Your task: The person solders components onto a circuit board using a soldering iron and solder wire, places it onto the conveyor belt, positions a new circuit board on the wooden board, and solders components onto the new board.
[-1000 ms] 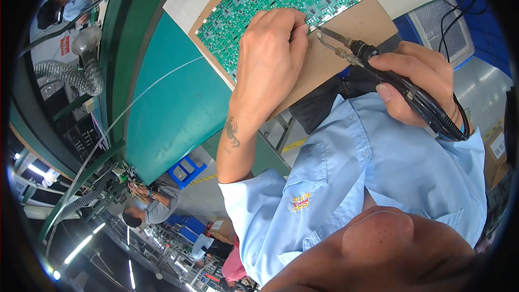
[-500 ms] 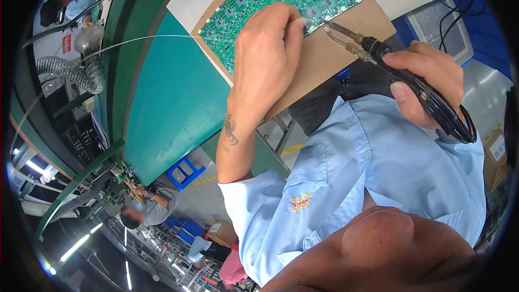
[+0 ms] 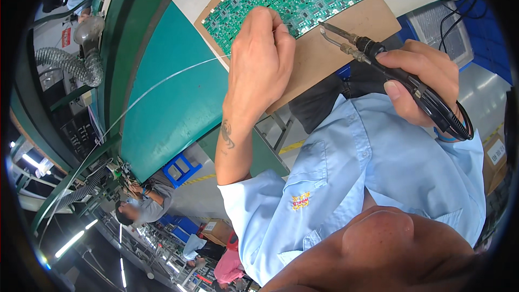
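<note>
My right hand (image 3: 427,75) is closed around the black handle of a soldering iron (image 3: 372,47), its thin metal tip and a curved metal tube beside it pointing left to the board's near edge. Whether the tip touches the board I cannot tell. Over the near left part of a green circuit board panel (image 3: 319,2), my left hand (image 3: 260,62) pinches a thin pale wire, likely solder wire (image 3: 186,68), which trails off to the left. The pinched end is mostly hidden by the fingers. Small components cover the panel, which lies on a brown board (image 3: 351,35).
A green mat (image 3: 167,75) covers the bench to the left. A clear flexible duct (image 3: 70,70) with a hood stands beyond it. Dark cables (image 3: 459,21) hang at the far right above a grey bin. Other people (image 3: 146,205) work farther off, and a blue stool (image 3: 181,170) stands below.
My left hand has shifted left and slightly down, away from the iron's tip. The wire has swung lower. The faint smoke by the tip is gone. The iron has moved slightly left.
</note>
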Demonstrator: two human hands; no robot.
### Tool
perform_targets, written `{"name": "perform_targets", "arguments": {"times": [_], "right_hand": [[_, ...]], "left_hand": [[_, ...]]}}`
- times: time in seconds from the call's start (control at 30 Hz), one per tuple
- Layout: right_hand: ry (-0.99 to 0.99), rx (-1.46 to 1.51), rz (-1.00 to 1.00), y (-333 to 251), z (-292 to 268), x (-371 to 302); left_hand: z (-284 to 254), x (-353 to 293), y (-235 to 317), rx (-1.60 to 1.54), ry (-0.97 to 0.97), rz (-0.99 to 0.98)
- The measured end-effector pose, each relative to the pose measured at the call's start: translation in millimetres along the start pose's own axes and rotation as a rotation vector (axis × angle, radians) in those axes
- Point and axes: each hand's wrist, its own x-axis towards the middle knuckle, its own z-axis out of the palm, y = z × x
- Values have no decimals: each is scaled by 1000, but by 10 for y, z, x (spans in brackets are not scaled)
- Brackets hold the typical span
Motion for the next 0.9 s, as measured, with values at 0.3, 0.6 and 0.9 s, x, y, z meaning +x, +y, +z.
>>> {"name": "perform_targets", "arguments": {"times": [0.3, 0.6, 0.9], "right_hand": [[-11, -39, -23, -34, 105, 20], [-14, -26, 35, -38, 121, 35], [-14, -41, 31, -17, 144, 52]], "left_hand": [[74, -20, -88, -27, 9, 173], [104, -2, -69, -27, -1, 117], [121, 6, -53, -10, 4, 127]]}}
